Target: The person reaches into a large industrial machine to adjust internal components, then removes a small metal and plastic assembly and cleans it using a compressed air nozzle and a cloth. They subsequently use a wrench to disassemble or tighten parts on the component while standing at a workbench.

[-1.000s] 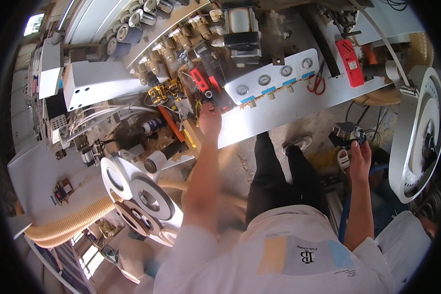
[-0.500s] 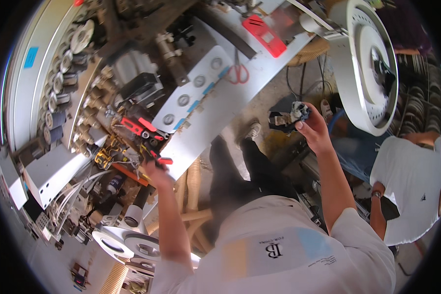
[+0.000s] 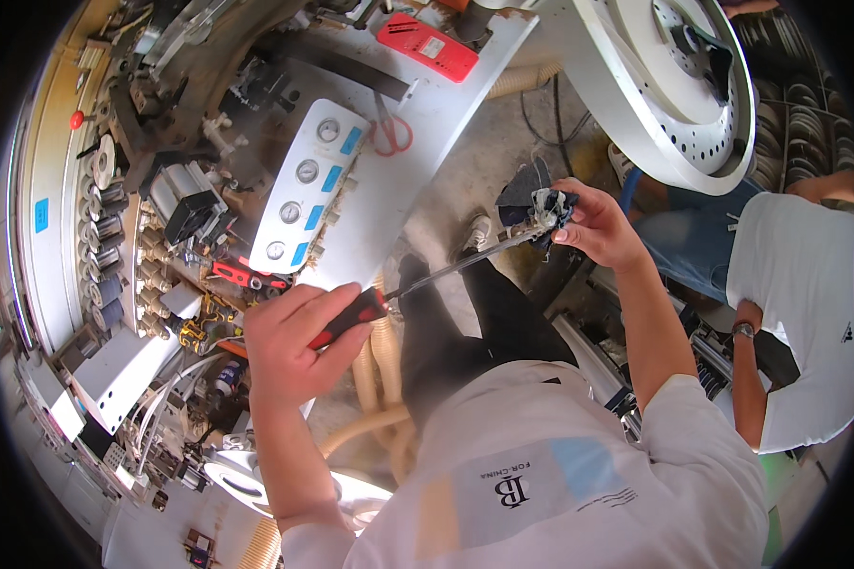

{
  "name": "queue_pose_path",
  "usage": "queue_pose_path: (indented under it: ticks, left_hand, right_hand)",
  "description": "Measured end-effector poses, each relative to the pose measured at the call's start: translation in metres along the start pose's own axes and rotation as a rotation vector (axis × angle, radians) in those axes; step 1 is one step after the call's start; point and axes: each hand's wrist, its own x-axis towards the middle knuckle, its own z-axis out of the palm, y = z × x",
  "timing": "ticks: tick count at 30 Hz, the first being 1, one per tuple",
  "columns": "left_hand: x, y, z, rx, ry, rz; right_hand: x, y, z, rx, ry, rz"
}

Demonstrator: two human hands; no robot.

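Bare concrete floor (image 3: 465, 180) open between hands; white gauge panel (image 3: 304, 194) crowds left, large white perforated disc (image 3: 674, 85) right.

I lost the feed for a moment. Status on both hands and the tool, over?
Left hand shut on screwdriver. Right hand shut on small dark part, screwdriver tip at it. Co-worker's arm close on the right, not touching.

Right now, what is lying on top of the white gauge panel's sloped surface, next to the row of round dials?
Red-handled scissors lie on the white panel beside the dials; a red flat case sits further up. What lies under either is covered.
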Motion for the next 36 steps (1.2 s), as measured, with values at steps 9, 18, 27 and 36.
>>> queue_pose_path:
  ticks: [9, 18, 27, 36]
  left_hand:
    - [0.024, 0.037, 0.031, -0.016, -0.052, 0.007]
    - [0.030, 0.054, 0.029, 0.057, -0.150, 0.025]
    - [0.053, 0.068, -0.005, 0.055, -0.396, 0.035]
    - [0.076, 0.061, 0.005, 0.257, -0.440, 0.233]
  right_hand:
    - [-0.035, -0.016, -0.026, -0.245, 0.020, -0.069]
    - [-0.041, -0.033, -0.026, -0.517, -0.083, -0.062]
    - [-0.027, -0.051, 0.000, -0.599, -0.387, 0.064]
    - [-0.021, -0.049, -0.001, -0.535, -0.269, 0.200]
